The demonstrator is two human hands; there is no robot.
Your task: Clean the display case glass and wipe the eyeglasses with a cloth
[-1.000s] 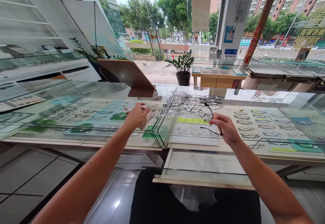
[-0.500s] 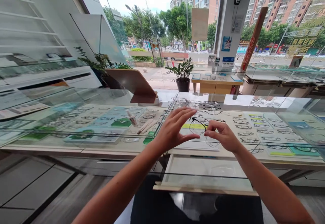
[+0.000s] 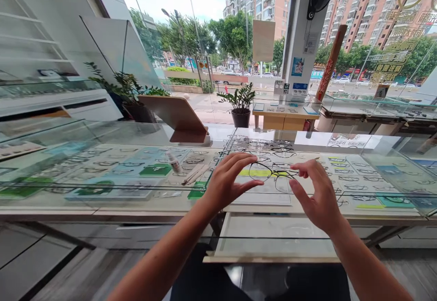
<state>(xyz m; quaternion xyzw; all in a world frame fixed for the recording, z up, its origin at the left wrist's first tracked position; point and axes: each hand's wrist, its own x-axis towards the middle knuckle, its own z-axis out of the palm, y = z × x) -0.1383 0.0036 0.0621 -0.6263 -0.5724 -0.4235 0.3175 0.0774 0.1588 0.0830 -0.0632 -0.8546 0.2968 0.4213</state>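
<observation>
Thin dark-rimmed glasses (image 3: 272,172) are held up above the glass counter, their lenses side by side. My left hand (image 3: 229,176) grips them at the left lens, fingers along the top and thumb below. At the right end of the frame is my right hand (image 3: 316,191), its thumb and fingers spread apart close to the right lens. Beneath the glass, a white tray (image 3: 262,196) with a yellow strip lies below the glasses. Rows of other glasses (image 3: 355,179) fill the case on both sides.
An open drawer (image 3: 273,242) juts out below the counter in front of me. On the counter stands a brown tilted panel (image 3: 174,112). A small white bottle (image 3: 173,162) is at the left. Beyond are a potted plant (image 3: 241,116) and another display table (image 3: 287,109).
My right hand has opened and moved right, off its pinch on the glasses. My left hand has closed on the left lens. The glasses are now more level, and the view has shifted slightly.
</observation>
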